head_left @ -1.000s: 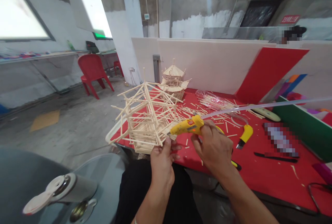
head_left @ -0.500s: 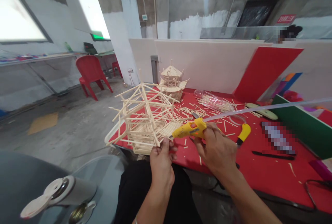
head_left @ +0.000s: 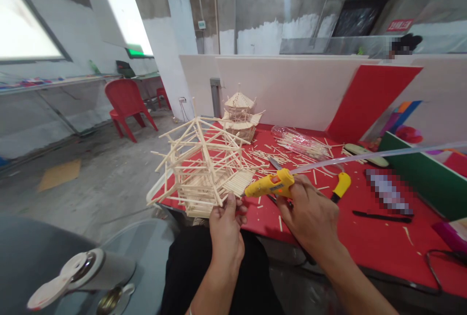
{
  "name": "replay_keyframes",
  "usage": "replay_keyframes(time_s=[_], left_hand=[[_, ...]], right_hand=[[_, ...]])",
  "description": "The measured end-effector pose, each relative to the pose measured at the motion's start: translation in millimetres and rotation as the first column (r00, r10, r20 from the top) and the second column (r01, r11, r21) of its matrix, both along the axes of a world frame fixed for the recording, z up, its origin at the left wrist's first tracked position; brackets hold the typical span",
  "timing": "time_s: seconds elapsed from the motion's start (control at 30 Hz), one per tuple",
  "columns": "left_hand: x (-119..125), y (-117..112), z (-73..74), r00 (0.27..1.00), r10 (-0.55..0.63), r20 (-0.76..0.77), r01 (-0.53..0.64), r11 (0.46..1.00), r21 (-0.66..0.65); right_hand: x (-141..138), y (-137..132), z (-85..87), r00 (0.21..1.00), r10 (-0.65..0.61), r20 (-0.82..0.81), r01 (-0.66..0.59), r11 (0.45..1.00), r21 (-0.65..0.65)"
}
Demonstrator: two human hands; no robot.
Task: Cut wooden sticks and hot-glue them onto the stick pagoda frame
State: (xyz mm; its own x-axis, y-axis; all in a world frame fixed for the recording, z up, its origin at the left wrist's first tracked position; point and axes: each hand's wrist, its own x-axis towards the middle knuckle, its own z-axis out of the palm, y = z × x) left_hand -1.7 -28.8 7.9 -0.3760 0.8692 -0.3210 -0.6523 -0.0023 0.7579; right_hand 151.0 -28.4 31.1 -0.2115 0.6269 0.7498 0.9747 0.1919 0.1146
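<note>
"While the right hand (head_left: 315, 213) grips the glue gun (head_left: 270, 183), what does the left hand (head_left: 225, 230) do?"

"It pinches the near edge of the stick frame (head_left: 207, 158) between thumb and fingers, close to where a slatted panel (head_left: 240, 180) meets a corner beam (head_left: 216, 188). Whether it has hold of the panel, the beam or both, I cannot tell."

"And where is that frame?"

"At the near left part of the red table (head_left: 365, 252), just in front of the person's black-clad lap (head_left: 182, 271). It stands upright, a pointed skeleton of pale sticks spreading outward at the top. Its underside is partly hidden, so I can't say what bears its weight."

"How is the gun held?"

"The fingers wrap round the rear of its yellow body, and its tip points left, right by the panel's outer edge; contact is too fine to make out. A long clear glue stick (head_left: 365, 154) runs from the back toward the right."

"What else lies around them?"

"Loose sticks (head_left: 268, 154) are scattered beyond the gun, with more in a clear plastic bag (head_left: 299, 142). A yellow-handled knife (head_left: 342, 186) lies right of the gun, and a slim black tool (head_left: 381, 216) farther right. Behind the frame stands a pagoda model (head_left: 239, 124) with slatted roofs."

"Anything off the table?"

"A flask (head_left: 109, 266) with its lid flipped open, at the lower left."
</note>
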Motion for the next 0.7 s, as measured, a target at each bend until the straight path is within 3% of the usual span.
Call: replay_keyframes(time_s=[0.53,0.7], left_hand=[[1.4,1.5,-3.5,0.999,0.017,-0.028,-0.018,1.000,-0.011],[2.9,3.3,-5.1,0.998,0.045,-0.031,-0.045,0.999,0.003]], right_hand=[[3.1,-2.5,-3.6,1.000,-0.024,-0.015,0.024,1.000,-0.016],[12.7,-6.8,-12.4,0.991,-0.119,-0.056,0.119,0.993,-0.009]])
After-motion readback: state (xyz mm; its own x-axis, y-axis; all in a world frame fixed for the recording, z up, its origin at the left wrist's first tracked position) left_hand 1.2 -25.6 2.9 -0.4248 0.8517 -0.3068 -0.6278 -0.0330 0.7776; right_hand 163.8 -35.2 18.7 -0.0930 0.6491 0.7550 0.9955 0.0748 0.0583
